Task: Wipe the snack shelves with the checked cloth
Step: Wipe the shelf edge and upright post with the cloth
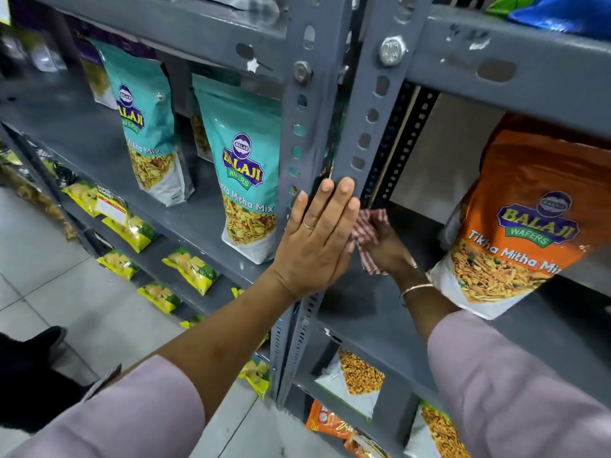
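Note:
My right hand [388, 251] is closed around the red-and-white checked cloth [366, 233], pressing it on the grey shelf board [370, 302] just right of the slotted upright post [360, 127]. My left hand [317, 239] lies flat with fingers together against that post, a ring on one finger, holding nothing. Part of the cloth is hidden behind my left hand. An orange snack pouch [515, 226] stands on the same shelf to the right of the cloth.
Two teal snack pouches [244, 166] stand on the shelf left of the post. Yellow packets [191, 269] line the lower shelves, and more bags sit below the wiped board [353, 378]. The upper shelf edge [496, 67] hangs overhead. Tiled floor is at lower left.

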